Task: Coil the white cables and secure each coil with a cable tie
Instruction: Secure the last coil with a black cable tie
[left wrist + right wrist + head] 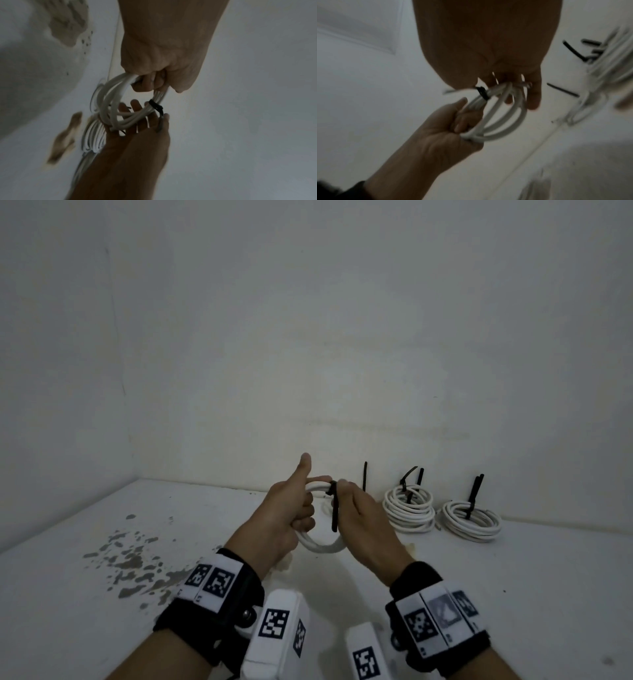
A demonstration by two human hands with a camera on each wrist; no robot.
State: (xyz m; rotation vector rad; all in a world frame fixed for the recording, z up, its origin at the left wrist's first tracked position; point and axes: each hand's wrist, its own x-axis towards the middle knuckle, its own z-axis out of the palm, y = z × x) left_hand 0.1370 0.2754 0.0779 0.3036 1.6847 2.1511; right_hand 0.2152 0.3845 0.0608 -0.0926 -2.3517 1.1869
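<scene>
The white round-sheathed cable coil (318,544) hangs upright above the white surface (513,577), left hand (281,525) fingers curled round its left side, while right hand (366,518) fingers pinch the thin black cable tie (334,510), its tail hanging downward.

Bare white corner, dimly lit

A plain white wall (342,337) is met by a side wall (51,354) at 10 o'clock; grey-brown stains (137,563) are seen at 8 o'clock on the white surface (513,570)
</scene>
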